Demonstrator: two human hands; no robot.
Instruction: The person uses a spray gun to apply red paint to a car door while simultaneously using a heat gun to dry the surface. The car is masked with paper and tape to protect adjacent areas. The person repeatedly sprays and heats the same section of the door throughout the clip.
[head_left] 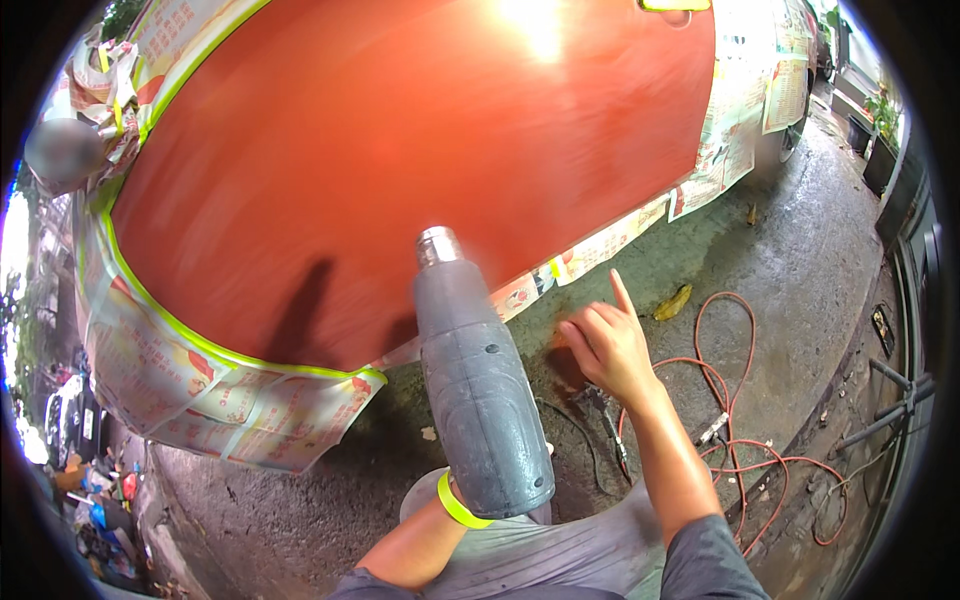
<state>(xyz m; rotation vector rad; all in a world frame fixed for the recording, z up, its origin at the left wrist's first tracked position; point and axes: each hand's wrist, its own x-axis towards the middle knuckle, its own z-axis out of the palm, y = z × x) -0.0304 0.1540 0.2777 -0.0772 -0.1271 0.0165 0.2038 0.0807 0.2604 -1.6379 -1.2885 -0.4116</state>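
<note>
The left hand [470,500] is hidden behind the grey heat gun [478,385] and holds it up, nozzle close to the big red car panel [400,150]. The right hand [605,345] holds nothing, its fingers loose and one pointing, just right of the heat gun, near the panel's lower edge.

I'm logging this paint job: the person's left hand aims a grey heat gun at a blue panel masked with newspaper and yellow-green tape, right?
Not quite: the head view shows the panel is red-orange, not blue. The grey heat gun, newspaper and yellow-green tape are as stated.
</note>
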